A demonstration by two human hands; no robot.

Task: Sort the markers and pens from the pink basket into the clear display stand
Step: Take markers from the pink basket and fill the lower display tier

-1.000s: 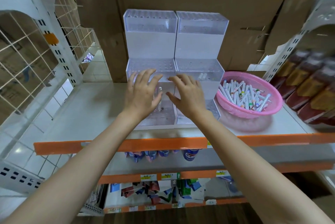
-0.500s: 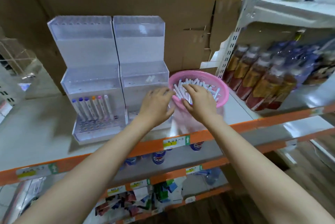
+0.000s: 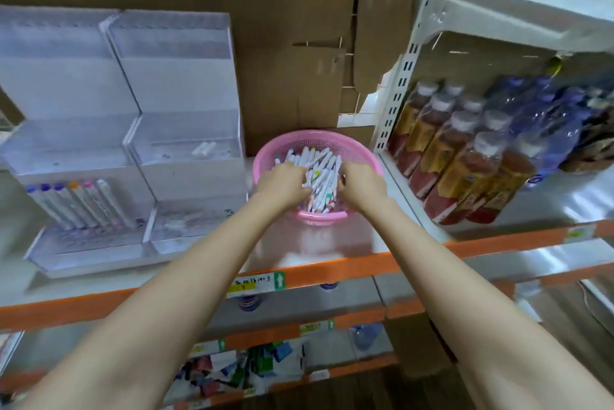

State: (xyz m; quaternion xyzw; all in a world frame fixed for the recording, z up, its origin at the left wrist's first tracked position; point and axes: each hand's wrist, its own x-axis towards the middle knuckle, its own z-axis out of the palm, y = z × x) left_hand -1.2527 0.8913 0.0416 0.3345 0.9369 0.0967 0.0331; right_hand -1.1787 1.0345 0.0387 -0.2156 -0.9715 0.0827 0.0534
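Left hand [image 3: 282,188] and right hand [image 3: 362,185] are reaching knuckles-up into white, colour-capped markers [image 3: 320,170], their grip hidden | pink basket [image 3: 315,135] is ringing both | clear display stand [image 3: 186,130] is standing just left.

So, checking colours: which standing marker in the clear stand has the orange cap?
The orange-capped marker, fourth from the left in the row of six: three blue caps stand to its left, a pink one to its right.
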